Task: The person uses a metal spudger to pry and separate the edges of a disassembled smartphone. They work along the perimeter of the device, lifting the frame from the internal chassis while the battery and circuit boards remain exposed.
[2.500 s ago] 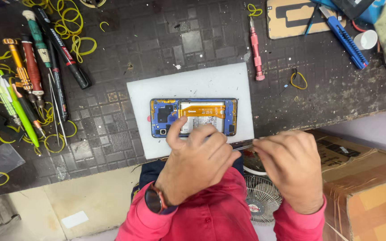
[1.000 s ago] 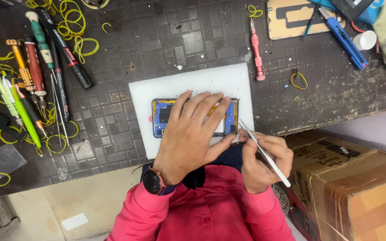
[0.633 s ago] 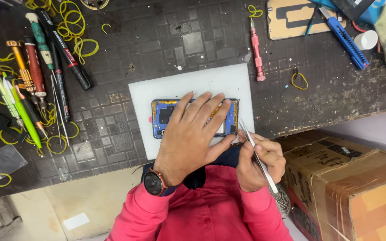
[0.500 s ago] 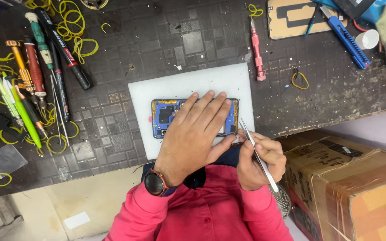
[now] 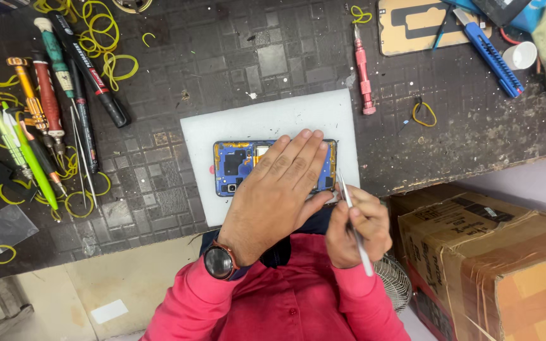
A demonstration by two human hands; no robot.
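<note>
Your left hand lying flat, fingers open, pressing opened phone on white mat; your right hand gripping tweezers at phone's right edge.

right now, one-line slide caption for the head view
Left hand flat on an opened blue phone on a white mat; right hand holds metal tweezers at its edge.
</note>
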